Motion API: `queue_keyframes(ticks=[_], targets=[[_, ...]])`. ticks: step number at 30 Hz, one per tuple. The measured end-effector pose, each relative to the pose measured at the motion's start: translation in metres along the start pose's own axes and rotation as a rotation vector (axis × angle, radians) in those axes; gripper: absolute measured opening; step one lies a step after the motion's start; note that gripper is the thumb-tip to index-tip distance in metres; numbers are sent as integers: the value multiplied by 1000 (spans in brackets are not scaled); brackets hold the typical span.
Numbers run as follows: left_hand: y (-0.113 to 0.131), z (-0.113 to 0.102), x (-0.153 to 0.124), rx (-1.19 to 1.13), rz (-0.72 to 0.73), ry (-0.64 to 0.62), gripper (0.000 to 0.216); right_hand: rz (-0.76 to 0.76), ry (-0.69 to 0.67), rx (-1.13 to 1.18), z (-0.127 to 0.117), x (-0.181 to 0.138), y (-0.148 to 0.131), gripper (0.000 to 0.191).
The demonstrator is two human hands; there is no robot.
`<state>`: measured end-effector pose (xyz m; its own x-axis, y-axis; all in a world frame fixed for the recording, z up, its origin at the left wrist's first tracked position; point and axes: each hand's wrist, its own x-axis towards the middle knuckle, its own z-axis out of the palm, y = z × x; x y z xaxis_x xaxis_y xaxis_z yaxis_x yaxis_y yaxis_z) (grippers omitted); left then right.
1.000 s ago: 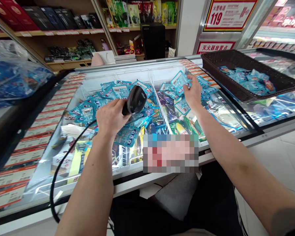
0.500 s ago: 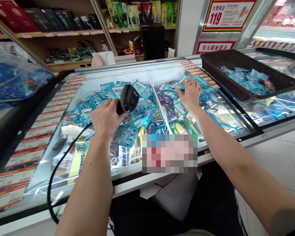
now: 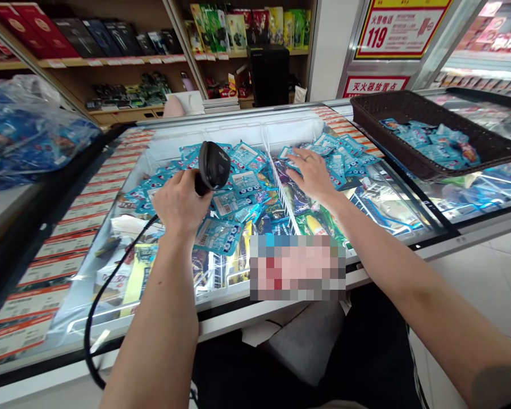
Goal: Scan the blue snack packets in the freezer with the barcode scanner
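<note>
My left hand is closed round the handle of a black corded barcode scanner, held over the left pile of blue snack packets in an open chest freezer. My right hand is spread flat, fingers apart, on the packets in the right compartment, just past the white wire divider. It holds nothing. The scanner's black cable hangs down over the freezer's front edge.
A dark wicker tray with more blue packets stands at the right on the freezer's glass lid. A clear bag of blue packets lies at the left. Wooden shelves of goods stand behind. Red price labels line the left glass.
My right hand put down the blue packet it held up, then slid left and flattened on the pile. The scanner has moved a little left and turned more upright.
</note>
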<state>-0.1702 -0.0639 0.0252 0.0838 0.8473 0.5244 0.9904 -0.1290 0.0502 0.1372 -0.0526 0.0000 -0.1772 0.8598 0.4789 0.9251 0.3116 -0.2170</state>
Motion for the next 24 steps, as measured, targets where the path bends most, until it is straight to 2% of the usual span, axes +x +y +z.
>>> queue_keyframes(ticks=[5,9,12,17,21,24], targets=[[-1,1,0,-23,-9,0,43,-401,-235,193,5,-2,-33,52],[-1,0,0,-20,-5,-1,43,-497,-287,239,9,-2,-39,44],[-1,0,0,-15,-3,-7,43,-454,-230,214,12,2,-32,41],[2,-1,-1,-15,3,-27,42,-238,-77,143,15,5,-18,49],[8,-3,-3,-41,21,-61,43,-145,-30,114,16,0,-16,47],[13,-5,-4,-46,28,-91,42,-130,-38,73,16,-1,-17,46]])
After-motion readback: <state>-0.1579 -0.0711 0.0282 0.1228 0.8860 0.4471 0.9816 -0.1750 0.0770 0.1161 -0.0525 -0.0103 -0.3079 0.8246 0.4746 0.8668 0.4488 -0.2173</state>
